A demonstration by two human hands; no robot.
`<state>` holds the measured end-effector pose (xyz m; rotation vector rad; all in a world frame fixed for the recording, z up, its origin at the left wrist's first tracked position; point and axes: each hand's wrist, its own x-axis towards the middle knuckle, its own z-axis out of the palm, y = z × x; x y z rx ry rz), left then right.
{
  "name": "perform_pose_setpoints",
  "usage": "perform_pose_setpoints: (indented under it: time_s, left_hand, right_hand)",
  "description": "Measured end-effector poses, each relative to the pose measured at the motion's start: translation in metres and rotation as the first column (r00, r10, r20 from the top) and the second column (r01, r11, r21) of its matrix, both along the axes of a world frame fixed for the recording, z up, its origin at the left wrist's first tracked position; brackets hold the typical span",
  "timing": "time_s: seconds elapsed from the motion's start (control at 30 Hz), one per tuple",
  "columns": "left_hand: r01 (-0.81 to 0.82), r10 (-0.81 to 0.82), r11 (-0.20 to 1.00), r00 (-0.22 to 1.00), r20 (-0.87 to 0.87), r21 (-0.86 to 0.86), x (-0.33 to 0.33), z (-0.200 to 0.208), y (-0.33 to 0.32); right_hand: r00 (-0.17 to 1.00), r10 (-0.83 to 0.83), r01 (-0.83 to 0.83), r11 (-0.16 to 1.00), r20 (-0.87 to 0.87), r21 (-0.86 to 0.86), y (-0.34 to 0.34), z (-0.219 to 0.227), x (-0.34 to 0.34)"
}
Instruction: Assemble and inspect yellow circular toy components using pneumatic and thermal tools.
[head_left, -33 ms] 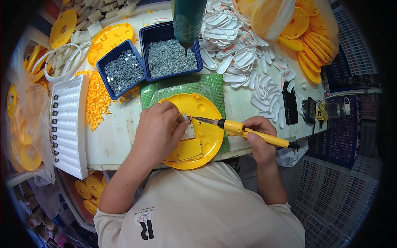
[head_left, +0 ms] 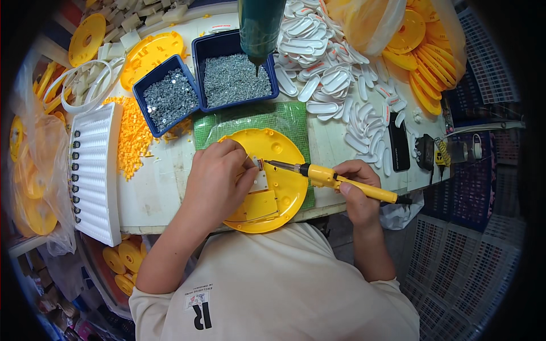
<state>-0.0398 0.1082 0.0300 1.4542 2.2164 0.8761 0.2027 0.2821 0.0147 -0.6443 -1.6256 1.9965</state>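
Note:
A round yellow plastic shell (head_left: pixel 292 196) lies open side up on a green plastic-wrapped mat (head_left: pixel 287 116), close against my shirt. My right hand (head_left: pixel 361 196) is wrapped round a yellow soldering iron (head_left: pixel 324 175), whose tip points left. That tip meets, or nearly meets, a small pale part (head_left: pixel 260 181) inside the shell. Over the shell's left side, my left hand (head_left: pixel 216 173) has its thumb and fingers pinched together beside the same part. Whatever the pinch holds is hidden by the fingers.
Two blue bins (head_left: pixel 211 105) of small metal parts stand beyond the shell, below a hanging dark-green power screwdriver (head_left: pixel 261 28). White oval parts (head_left: pixel 335 79) are heaped at the back right. A white foam tray (head_left: pixel 99 170) and loose orange pieces (head_left: pixel 131 136) lie left; a phone (head_left: pixel 399 142) lies right.
The hanging screwdriver has swayed very slightly to the right. Both hands, the soldering iron and the shell look unmoved.

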Motion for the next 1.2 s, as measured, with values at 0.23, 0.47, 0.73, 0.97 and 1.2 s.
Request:
perform_pose_setpoints:
  time_s: [0.23, 0.47, 0.73, 0.97, 1.2]
  left_hand:
    - [0.012, -0.012, 0.999, 1.000, 0.000, 0.036, 0.000, 0.003, -0.002]
    - [-0.063, 0.042, 0.989, 0.988, 0.148, 0.136, -0.011, 0.015, -0.011]
    - [-0.065, 0.065, 0.998, 0.994, -0.085, 0.007, -0.008, 0.017, -0.017]
    - [-0.154, 0.160, 0.986, 0.980, -0.117, 0.057, -0.001, 0.010, -0.013]
    - [-0.072, 0.086, 0.993, 0.983, -0.165, 0.090, 0.005, 0.004, -0.010]
  right_hand:
    - [1.000, 0.007, -0.007, 1.000, 0.001, 0.011, 0.000, 0.000, -0.002]
    - [1.000, 0.008, -0.008, 1.000, 0.000, 0.001, -0.001, 0.001, -0.004]
    - [1.000, 0.004, -0.004, 1.000, -0.008, 0.016, -0.002, 0.001, -0.006]
    - [1.000, 0.002, -0.002, 1.000, 0.005, 0.021, -0.001, 0.002, -0.004]
    - [1.000, -0.002, 0.002, 1.000, 0.005, 0.007, -0.002, 0.001, -0.004]
